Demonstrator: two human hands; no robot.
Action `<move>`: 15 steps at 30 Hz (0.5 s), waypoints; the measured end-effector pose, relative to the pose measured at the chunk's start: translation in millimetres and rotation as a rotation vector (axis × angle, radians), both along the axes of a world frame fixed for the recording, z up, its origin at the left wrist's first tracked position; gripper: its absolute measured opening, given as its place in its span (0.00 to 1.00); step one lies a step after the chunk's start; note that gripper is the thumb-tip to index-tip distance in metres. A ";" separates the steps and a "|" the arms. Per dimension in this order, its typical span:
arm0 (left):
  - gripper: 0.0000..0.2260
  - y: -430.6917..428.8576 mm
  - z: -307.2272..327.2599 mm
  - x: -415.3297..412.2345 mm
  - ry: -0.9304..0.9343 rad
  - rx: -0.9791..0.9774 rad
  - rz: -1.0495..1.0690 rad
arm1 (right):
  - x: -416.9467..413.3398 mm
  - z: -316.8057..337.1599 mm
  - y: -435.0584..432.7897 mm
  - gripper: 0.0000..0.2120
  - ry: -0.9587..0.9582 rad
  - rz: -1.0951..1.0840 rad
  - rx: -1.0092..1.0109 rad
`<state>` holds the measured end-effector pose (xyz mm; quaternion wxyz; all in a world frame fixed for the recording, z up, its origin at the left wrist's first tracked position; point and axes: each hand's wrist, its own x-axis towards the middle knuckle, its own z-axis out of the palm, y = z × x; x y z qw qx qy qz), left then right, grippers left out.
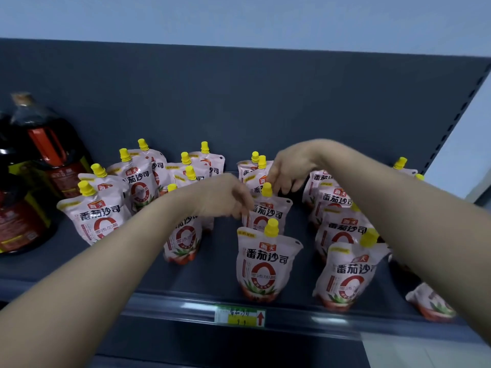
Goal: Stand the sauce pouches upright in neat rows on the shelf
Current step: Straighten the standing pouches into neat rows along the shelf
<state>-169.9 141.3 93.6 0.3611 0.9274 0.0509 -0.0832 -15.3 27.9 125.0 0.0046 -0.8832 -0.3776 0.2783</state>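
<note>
Shelf [212, 277]: dark, holding white sauce pouches [98, 221] with yellow caps, standing in loose rows.
Left hand [225, 197]: blurred, fingers curled at the left edge of the second pouch [268, 213] in the middle row; a grip seems likely, but I cannot tell.
Right hand [289, 168]: fingers pinching near that pouch's cap.
Front pouch [265, 264]: upright, apart from both hands.
Far left: dark bottles [39, 155] of dark liquid.
Shelf edge: price tag [240, 316].
</note>
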 end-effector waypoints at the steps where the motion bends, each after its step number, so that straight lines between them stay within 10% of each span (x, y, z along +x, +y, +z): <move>1: 0.13 3.5 0.5 5.6 -0.077 0.014 0.075 | 3.8 6.5 -0.7 0.16 -0.015 -0.023 0.050; 6: 0.12 11.5 -4.4 42.6 -0.233 0.237 0.209 | 27.6 9.6 8.0 0.15 -0.331 -0.043 0.190; 15: 0.08 12.1 -30.4 69.8 -0.061 0.214 -0.004 | 58.5 -9.1 28.2 0.15 -0.311 0.061 0.099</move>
